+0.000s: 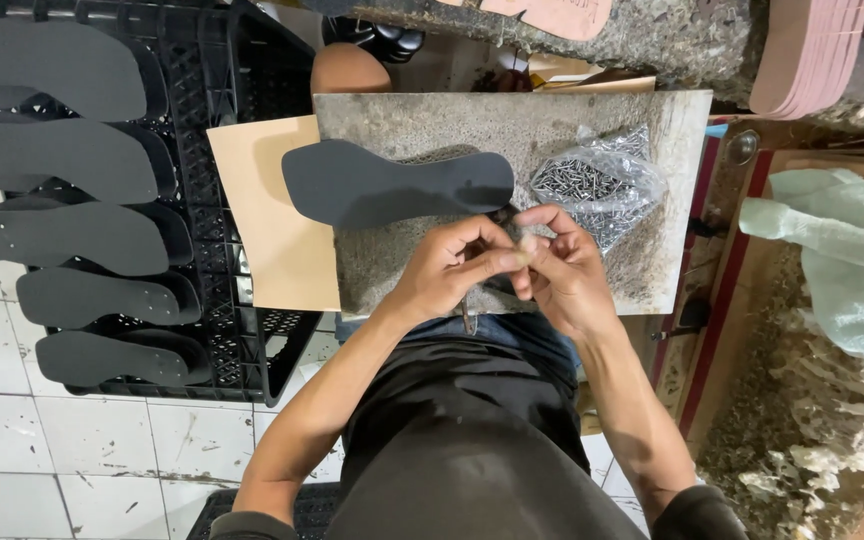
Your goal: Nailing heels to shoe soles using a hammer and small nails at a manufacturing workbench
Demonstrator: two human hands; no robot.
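My left hand (447, 272) and my right hand (564, 272) meet over the near edge of a grey stone slab (412, 125). Their fingertips are pinched together, and anything between them is too small to make out. A thin metal tool (469, 320) hangs down from under my left hand. A black shoe sole (392, 185) lies flat on the slab, just beyond my left hand. A clear plastic bag of small metal nails (597, 185) rests on the slab right behind my right hand.
A tan sheet (272, 220) lies under the slab's left side. A black plastic crate (242, 90) at left carries several black soles (62, 235). A pale green cloth (847, 250) lies at right, with pink sole cut-outs (812, 55) stacked at the top right. White floor tiles (52, 440) show below.
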